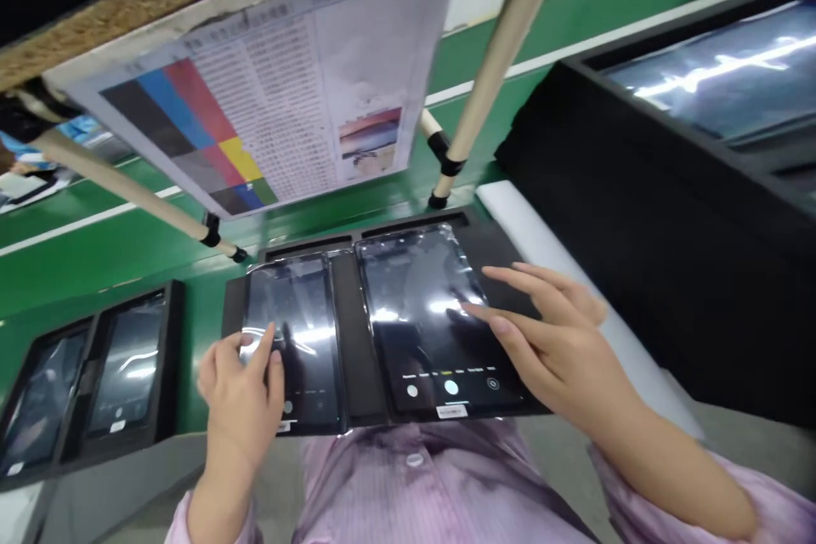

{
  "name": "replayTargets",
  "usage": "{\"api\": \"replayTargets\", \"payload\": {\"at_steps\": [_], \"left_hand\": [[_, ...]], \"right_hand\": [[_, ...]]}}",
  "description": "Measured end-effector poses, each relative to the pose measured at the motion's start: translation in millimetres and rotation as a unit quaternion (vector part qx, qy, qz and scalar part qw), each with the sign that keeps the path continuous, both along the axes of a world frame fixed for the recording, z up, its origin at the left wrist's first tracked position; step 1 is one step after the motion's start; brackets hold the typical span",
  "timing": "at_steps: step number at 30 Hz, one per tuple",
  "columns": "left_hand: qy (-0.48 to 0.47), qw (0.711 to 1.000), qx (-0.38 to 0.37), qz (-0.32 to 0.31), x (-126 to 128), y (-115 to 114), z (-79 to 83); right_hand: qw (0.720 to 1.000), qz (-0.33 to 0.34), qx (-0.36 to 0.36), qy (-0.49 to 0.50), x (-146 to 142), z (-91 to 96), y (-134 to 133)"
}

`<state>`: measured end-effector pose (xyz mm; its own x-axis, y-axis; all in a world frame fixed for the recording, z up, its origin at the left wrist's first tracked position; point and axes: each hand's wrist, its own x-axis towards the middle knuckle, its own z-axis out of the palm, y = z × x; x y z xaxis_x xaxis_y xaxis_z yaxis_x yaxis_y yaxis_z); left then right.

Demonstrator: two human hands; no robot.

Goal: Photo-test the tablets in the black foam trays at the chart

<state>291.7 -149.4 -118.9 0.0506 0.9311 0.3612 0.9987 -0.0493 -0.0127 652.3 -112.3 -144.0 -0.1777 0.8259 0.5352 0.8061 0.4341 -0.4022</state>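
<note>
Two tablets lie side by side in a black foam tray (361, 340) on the green bench. My left hand (246, 382) is over the lower left of the left tablet (299, 314), its index finger pointing at the screen and nothing held. Over the right edge of the right tablet (421, 306) is my right hand (554, 331), fingers spread, the index fingertip at or just above the glass. Camera controls, with a round white button, show on the right tablet's screen. Both screens reflect ceiling lights. Whether either fingertip touches glass I cannot tell.
At the left, another foam tray (169, 357) holds two tablets. A tall stack of black trays (637, 229) with a tablet on top stands at the right, beside a white foam strip (561, 272). A printed sheet (286, 102) with colour blocks hangs ahead between beige pipes (503, 51).
</note>
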Motion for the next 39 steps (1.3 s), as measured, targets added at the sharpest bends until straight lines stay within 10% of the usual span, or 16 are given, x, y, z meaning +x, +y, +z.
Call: {"api": "replayTargets", "payload": {"at_steps": [11,23,32,39], "left_hand": [[-0.050,0.992,-0.010,-0.119,12,2,5.5],[-0.022,0.995,-0.065,-0.065,32,-3,4.8],[-0.105,0.969,-0.215,-0.052,-54,-37,-27.1],[-0.171,0.961,-0.215,0.014,-46,-55,-50.8]], "right_hand": [[0.999,-0.019,0.019,-0.043,-3,-2.9,-8],[0.998,-0.005,0.056,-0.006,0,1.0,-7],[0.994,-0.014,0.090,-0.057,36,16.5,3],[0.995,-0.030,0.072,-0.059,31,34.2,28]]}}
